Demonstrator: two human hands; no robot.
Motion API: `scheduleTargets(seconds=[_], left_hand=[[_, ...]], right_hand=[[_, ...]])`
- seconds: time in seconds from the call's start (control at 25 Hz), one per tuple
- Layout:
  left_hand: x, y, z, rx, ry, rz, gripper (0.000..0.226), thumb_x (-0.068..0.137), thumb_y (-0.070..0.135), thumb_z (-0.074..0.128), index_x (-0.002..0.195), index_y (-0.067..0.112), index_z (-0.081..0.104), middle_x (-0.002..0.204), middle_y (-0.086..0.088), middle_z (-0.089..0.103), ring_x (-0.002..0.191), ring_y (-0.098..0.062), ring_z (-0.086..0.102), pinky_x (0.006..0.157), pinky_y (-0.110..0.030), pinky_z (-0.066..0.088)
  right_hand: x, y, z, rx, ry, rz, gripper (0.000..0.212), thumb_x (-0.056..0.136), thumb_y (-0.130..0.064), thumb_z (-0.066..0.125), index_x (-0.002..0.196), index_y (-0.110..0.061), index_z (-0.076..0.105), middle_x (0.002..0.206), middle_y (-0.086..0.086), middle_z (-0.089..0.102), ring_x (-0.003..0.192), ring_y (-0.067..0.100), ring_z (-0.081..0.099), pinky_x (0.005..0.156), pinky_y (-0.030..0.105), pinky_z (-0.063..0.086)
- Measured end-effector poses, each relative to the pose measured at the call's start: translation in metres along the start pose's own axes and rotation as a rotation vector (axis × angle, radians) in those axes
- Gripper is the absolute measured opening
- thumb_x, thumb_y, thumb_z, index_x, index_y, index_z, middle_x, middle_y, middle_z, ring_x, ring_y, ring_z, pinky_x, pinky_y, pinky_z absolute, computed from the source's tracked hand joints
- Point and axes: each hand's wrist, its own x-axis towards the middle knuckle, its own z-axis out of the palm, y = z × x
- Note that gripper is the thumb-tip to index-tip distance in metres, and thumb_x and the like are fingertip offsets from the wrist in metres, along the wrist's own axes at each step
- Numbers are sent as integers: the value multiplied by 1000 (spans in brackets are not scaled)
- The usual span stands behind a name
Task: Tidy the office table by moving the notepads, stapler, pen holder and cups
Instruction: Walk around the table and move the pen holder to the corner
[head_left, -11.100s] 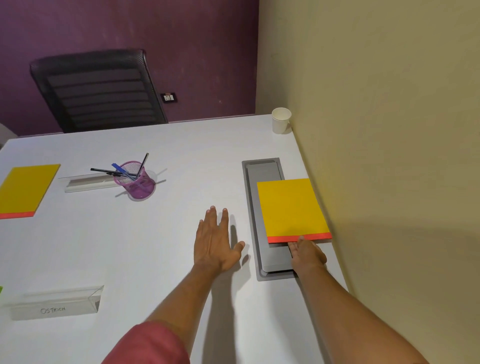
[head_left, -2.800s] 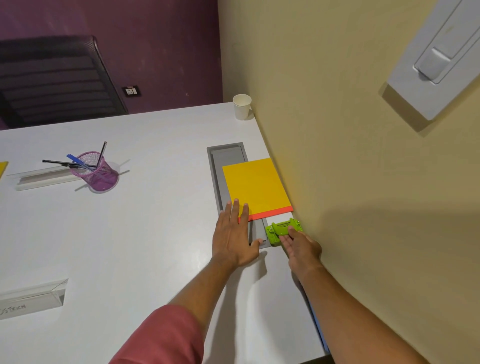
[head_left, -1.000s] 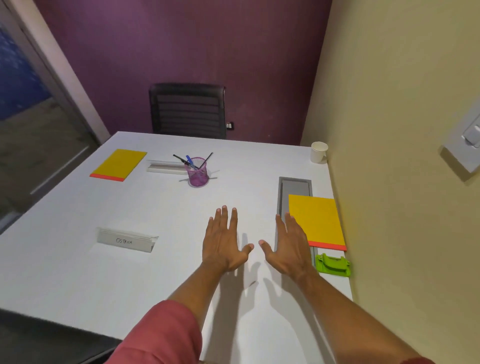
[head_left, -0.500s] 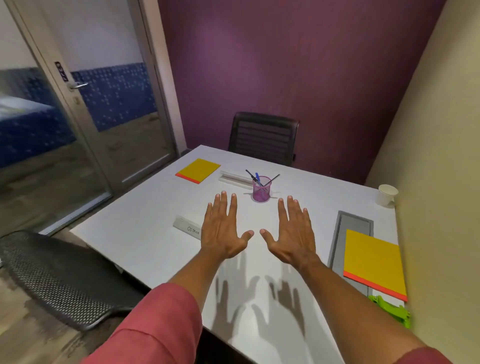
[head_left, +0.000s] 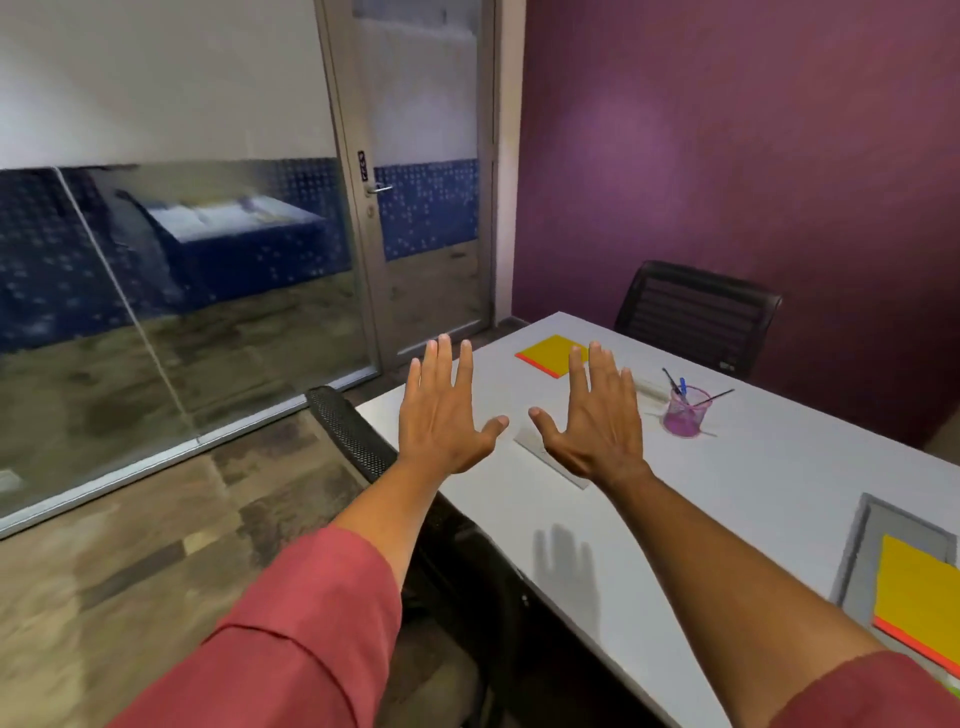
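Note:
My left hand (head_left: 441, 410) and my right hand (head_left: 595, 415) are raised side by side above the white table (head_left: 753, 467), palms down, fingers spread, holding nothing. A yellow notepad with an orange edge (head_left: 550, 354) lies at the table's far left corner. A purple mesh pen holder (head_left: 685, 411) with several pens stands right of my right hand. A second yellow notepad (head_left: 922, 597) lies on the grey cable tray (head_left: 852, 551) at the right edge. The stapler and cup are out of view.
A clear acrylic name plate (head_left: 530, 441) lies mostly hidden under my right hand. One black mesh chair (head_left: 348, 436) stands at the table's left side, another (head_left: 696, 312) at the far end. Glass wall and door (head_left: 415, 197) are to the left.
The view has swung left toward the glass wall, so the cup and green stapler have left the frame. Both hands stay raised, spread and empty.

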Motion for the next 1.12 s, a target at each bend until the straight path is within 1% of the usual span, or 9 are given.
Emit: scheduleTargets(seconds=[0.12, 0.2, 0.36, 0.48, 0.6, 0.68, 0.88, 1.04, 1.12], left_hand=[[-15, -63, -19, 47, 35, -85, 103, 85, 73, 39, 155, 14, -8, 164, -16, -9, 152, -33, -10, 124, -49, 2], [-21, -103, -29, 56, 42, -145, 103, 85, 72, 40, 155, 14, -9, 164, -16, -10, 152, -32, -11, 124, -48, 0], [-22, -172, -41, 93, 58, -246, 104, 85, 72, 39, 155, 14, -12, 163, -16, -14, 151, -30, -13, 124, -48, -1], [-15, -223, -40, 128, 67, -303, 105, 84, 73, 39, 155, 14, -12, 163, -16, -14, 151, -30, -13, 124, -48, 0], [5, -274, -34, 183, 87, -349, 105, 84, 73, 39, 155, 14, -11, 164, -16, -12, 152, -30, -10, 124, -48, 1], [23, -302, -27, 204, 110, -377, 105, 83, 74, 39, 155, 13, -10, 164, -16, -12, 152, -30, -11, 124, -48, 0], [69, -370, -16, 266, 128, -434, 106, 83, 76, 31, 154, 13, -14, 162, -15, -21, 150, -30, -18, 123, -49, -3], [101, -419, -3, 290, 118, -451, 107, 83, 78, 28, 153, 12, -17, 162, -15, -22, 150, -30, -19, 123, -50, -1], [118, -448, 6, 290, 127, -455, 107, 82, 78, 26, 153, 11, -17, 162, -15, -22, 150, -30, -19, 123, -50, 0]], right_hand=[[10, -63, 4, 38, 17, -78, 94, 84, -72, 30, 156, -15, 10, 164, 14, 8, 152, 32, 4, 121, 51, 2], [20, -105, 7, 60, 26, -141, 94, 84, -72, 28, 156, -15, 10, 164, 14, 8, 152, 31, 6, 122, 51, 5], [49, -179, 21, 115, 27, -256, 95, 84, -73, 29, 157, -15, 9, 165, 14, 5, 152, 31, 4, 121, 49, 2], [73, -230, 39, 165, 34, -334, 96, 84, -75, 24, 157, -15, 8, 164, 15, 4, 152, 31, 3, 122, 49, 2], [109, -275, 61, 187, 56, -395, 96, 85, -75, 22, 156, -13, 6, 164, 15, 2, 152, 31, 1, 121, 48, 1], [137, -300, 75, 186, 43, -421, 97, 85, -75, 23, 156, -12, 2, 164, 16, -1, 152, 32, -1, 122, 49, 1], [202, -368, 104, 220, 34, -482, 98, 86, -74, 23, 156, -10, -5, 164, 17, -8, 152, 32, -5, 122, 52, 4], [242, -417, 128, 216, 27, -523, 101, 84, -76, 18, 155, -9, -7, 163, 18, -12, 151, 32, -9, 122, 53, 0], [263, -443, 145, 222, 24, -528, 102, 84, -77, 19, 155, -9, -7, 163, 18, -12, 151, 32, -9, 122, 53, -1]])
